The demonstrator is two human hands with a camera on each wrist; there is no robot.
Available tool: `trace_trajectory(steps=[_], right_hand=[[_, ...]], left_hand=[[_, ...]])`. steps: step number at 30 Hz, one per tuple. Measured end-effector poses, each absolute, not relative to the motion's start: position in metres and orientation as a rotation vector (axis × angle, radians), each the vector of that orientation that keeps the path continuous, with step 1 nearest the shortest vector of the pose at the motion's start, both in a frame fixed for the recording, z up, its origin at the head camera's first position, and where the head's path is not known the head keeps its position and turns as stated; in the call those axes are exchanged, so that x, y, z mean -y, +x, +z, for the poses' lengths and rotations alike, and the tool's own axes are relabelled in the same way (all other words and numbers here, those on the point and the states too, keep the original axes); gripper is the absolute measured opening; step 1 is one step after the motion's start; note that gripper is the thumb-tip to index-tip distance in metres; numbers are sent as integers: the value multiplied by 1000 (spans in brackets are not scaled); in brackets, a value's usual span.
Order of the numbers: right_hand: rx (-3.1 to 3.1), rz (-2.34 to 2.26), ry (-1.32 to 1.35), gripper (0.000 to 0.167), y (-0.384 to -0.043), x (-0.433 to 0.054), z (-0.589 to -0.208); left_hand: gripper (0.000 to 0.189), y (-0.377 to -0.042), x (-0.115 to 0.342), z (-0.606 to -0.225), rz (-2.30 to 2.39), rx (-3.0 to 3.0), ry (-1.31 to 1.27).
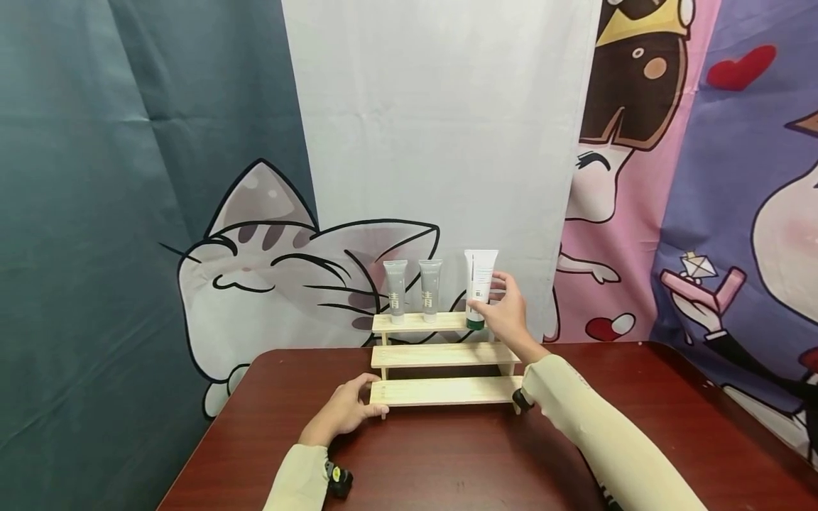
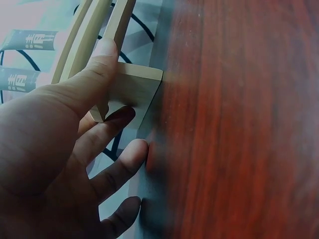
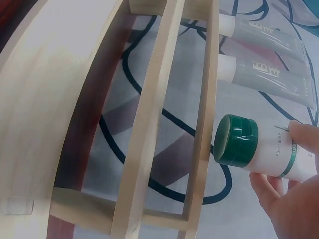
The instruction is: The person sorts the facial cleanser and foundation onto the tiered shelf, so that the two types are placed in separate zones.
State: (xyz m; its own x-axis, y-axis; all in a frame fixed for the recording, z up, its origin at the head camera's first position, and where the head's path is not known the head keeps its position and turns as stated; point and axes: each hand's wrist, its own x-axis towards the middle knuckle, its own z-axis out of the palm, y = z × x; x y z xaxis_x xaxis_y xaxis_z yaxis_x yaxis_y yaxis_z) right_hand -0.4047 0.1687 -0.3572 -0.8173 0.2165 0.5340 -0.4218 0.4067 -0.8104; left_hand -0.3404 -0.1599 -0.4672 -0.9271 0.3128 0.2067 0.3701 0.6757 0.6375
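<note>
A three-tier wooden rack [image 1: 447,392] stands on the table. My left hand [image 1: 345,408] grips the left end of its lowest shelf, thumb on the upper side and a finger beneath, as the left wrist view shows. My right hand [image 1: 509,316] holds a white squeeze tube [image 1: 481,275] upright by its lower part, cap down, at the right of the top shelf. Its green cap [image 3: 237,140] is right at the shelf edge in the right wrist view. Two grey squeeze tubes [image 1: 396,287] with pale caps stand at the left of that shelf.
The dark red wooden table [image 1: 447,461] carries the rack near its far edge. Behind hangs a curtain [image 1: 447,128] printed with cartoon figures, close to the rack's back. A small black device [image 1: 339,481] sits on my left wrist.
</note>
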Motion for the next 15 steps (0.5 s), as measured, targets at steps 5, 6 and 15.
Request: trace_trajectory(steps=[5, 6, 15], right_hand=[[2089, 1421, 162, 71, -412, -165, -359], [2090, 1419, 164, 71, -413, -165, -359], [2106, 1447, 150, 71, -417, -160, -360]], left_hand=[[53, -342, 161, -468, -1090, 2803, -592], [52, -342, 161, -468, -1096, 2804, -594], [53, -340, 162, -469, -1117, 2797, -606]])
